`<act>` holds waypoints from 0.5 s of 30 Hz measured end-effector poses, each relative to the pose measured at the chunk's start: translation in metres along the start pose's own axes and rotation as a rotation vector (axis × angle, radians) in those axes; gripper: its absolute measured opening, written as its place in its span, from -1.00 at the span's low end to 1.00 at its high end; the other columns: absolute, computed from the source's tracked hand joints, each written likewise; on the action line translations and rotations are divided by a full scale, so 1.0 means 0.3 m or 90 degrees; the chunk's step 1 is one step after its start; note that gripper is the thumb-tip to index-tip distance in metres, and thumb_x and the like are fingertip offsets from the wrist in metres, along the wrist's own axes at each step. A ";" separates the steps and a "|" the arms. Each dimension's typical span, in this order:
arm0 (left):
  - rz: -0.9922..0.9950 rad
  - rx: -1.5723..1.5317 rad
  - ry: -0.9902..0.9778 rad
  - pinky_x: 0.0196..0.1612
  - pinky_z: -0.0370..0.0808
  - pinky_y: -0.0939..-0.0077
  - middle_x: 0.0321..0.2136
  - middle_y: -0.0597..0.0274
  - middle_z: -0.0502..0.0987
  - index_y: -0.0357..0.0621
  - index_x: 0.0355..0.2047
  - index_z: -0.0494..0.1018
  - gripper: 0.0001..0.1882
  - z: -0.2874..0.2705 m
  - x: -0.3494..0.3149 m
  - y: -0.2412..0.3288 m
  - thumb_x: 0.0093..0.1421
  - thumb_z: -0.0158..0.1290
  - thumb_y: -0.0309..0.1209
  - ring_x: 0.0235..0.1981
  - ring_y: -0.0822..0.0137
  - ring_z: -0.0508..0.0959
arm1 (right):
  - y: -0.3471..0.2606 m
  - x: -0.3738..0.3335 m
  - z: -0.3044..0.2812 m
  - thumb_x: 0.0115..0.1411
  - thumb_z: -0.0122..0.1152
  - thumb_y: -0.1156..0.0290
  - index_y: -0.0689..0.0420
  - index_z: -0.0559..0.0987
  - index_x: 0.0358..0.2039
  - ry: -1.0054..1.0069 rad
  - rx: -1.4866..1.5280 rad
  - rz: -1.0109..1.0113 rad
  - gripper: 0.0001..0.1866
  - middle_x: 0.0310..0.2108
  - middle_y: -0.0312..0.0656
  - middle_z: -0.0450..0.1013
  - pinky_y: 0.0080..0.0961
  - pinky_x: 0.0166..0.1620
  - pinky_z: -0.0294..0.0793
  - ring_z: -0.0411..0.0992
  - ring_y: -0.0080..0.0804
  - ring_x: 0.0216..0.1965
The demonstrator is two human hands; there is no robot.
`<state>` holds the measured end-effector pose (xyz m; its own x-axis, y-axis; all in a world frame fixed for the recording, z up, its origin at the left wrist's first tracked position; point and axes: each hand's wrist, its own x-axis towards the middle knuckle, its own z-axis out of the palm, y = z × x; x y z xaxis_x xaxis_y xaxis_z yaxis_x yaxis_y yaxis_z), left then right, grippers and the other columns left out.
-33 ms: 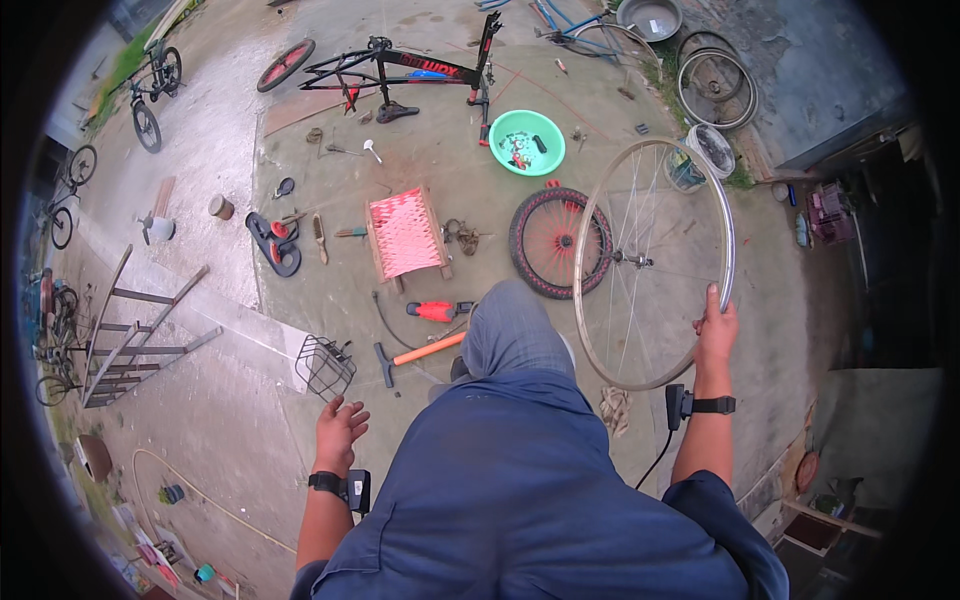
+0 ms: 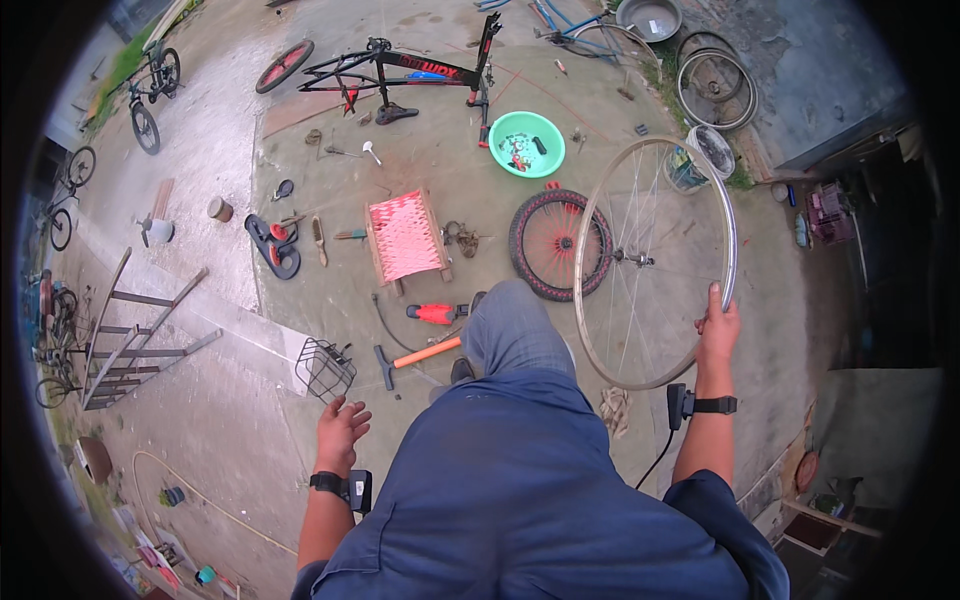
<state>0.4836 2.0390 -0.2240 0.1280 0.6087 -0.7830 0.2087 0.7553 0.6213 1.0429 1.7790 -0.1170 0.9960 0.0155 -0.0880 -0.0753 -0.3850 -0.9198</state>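
My right hand [image 2: 717, 325] grips the rim of a bare bicycle wheel [image 2: 731, 250]. The wheel has a silver rim, thin spokes and a hub, and no tyre is on it. It stands tilted at my right side, overlapping a smaller black-tyred wheel with red spokes [image 2: 517, 235] on the ground. My left hand [image 2: 341, 432] hangs empty at my left, its fingers loosely apart. In the picture its fingertips lie just below a black wire basket [image 2: 325, 368]. A floor pump with an orange barrel [image 2: 428, 350] rests beside my leg, near a red-and-black tool [image 2: 435, 314].
Ahead are a low stool with a pink woven seat [image 2: 405, 235], a green basin [image 2: 500, 125] with small parts, and a black bicycle frame [image 2: 425, 70]. A metal rack [image 2: 150, 350] lies at left. Buckets [image 2: 711, 150] and old wheels [image 2: 750, 100] stand at the far right.
My leg has shifted slightly, and more of my dark shoes shows beside the pump and the red tool. Both hands and the bare wheel stay almost in place.
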 end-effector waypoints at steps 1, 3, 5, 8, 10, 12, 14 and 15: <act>-0.015 0.002 0.004 -0.13 0.57 0.42 0.02 -0.11 0.47 -0.36 0.32 0.00 -0.33 0.014 0.027 0.025 0.30 -0.02 -0.37 -0.07 0.13 0.58 | -0.027 0.017 0.027 0.19 0.31 0.02 0.07 0.39 -0.48 0.004 0.001 -0.001 -0.58 -0.70 -0.44 0.17 -0.64 -0.63 0.26 0.13 -0.65 -0.74; -0.030 0.000 0.004 -0.13 0.57 0.42 0.01 -0.10 0.47 -0.36 0.32 0.00 -0.34 0.047 0.081 0.052 0.30 -0.02 -0.37 -0.08 0.14 0.59 | -0.062 0.048 0.082 0.19 0.31 0.03 0.07 0.39 -0.48 0.006 0.008 -0.003 -0.59 -0.70 -0.44 0.16 -0.64 -0.63 0.26 0.12 -0.66 -0.75; -0.039 -0.004 0.004 -0.14 0.57 0.43 0.01 -0.10 0.47 -0.35 0.32 0.00 -0.34 0.078 0.133 0.086 0.30 -0.02 -0.37 -0.09 0.14 0.59 | -0.100 0.091 0.135 0.20 0.31 0.04 0.07 0.39 -0.48 0.004 0.017 0.000 -0.60 -0.71 -0.44 0.16 -0.64 -0.63 0.26 0.12 -0.66 -0.75; -0.044 -0.014 -0.001 -0.16 0.58 0.44 0.01 -0.10 0.47 -0.35 0.32 0.00 -0.34 0.145 0.243 0.160 0.30 -0.02 -0.38 -0.09 0.14 0.60 | -0.146 0.179 0.225 0.21 0.31 0.06 0.07 0.39 -0.48 0.017 0.013 0.005 -0.61 -0.71 -0.44 0.17 -0.64 -0.63 0.26 0.12 -0.67 -0.75; -0.047 -0.015 -0.004 -0.18 0.59 0.44 0.02 -0.10 0.47 -0.35 0.32 0.00 -0.34 0.211 0.322 0.226 0.30 -0.02 -0.38 -0.09 0.14 0.60 | -0.172 0.249 0.282 0.22 0.30 0.07 0.07 0.40 -0.47 0.010 0.020 0.003 -0.62 -0.71 -0.44 0.17 -0.64 -0.64 0.26 0.12 -0.67 -0.75; -0.053 -0.006 -0.001 -0.20 0.59 0.44 0.02 -0.10 0.47 -0.35 0.32 0.00 -0.34 0.300 0.405 0.312 0.30 -0.02 -0.39 -0.10 0.14 0.60 | -0.192 0.336 0.348 0.22 0.29 0.08 0.07 0.40 -0.47 0.005 0.025 0.008 -0.62 -0.71 -0.44 0.17 -0.64 -0.64 0.26 0.12 -0.67 -0.75; -0.058 0.001 -0.008 -0.20 0.59 0.45 0.01 -0.11 0.47 -0.35 0.31 0.00 -0.34 0.410 0.482 0.409 0.30 -0.01 -0.39 -0.11 0.15 0.60 | -0.203 0.440 0.414 0.23 0.29 0.09 0.08 0.40 -0.47 0.003 0.020 0.023 -0.63 -0.71 -0.44 0.17 -0.64 -0.63 0.27 0.13 -0.67 -0.75; -0.064 0.009 -0.005 -0.21 0.59 0.45 0.01 -0.11 0.47 -0.35 0.31 0.01 -0.34 0.472 0.518 0.464 0.29 -0.01 -0.39 -0.12 0.15 0.61 | -0.210 0.499 0.455 0.23 0.29 0.09 0.08 0.41 -0.47 -0.001 0.025 0.022 -0.63 -0.71 -0.44 0.18 -0.65 -0.64 0.27 0.13 -0.67 -0.75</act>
<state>0.6698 2.2042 -0.2635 0.1132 0.5277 -0.8419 0.2352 0.8090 0.5387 1.1903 1.9316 -0.1245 0.9927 0.0040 -0.1208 -0.1118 -0.3489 -0.9305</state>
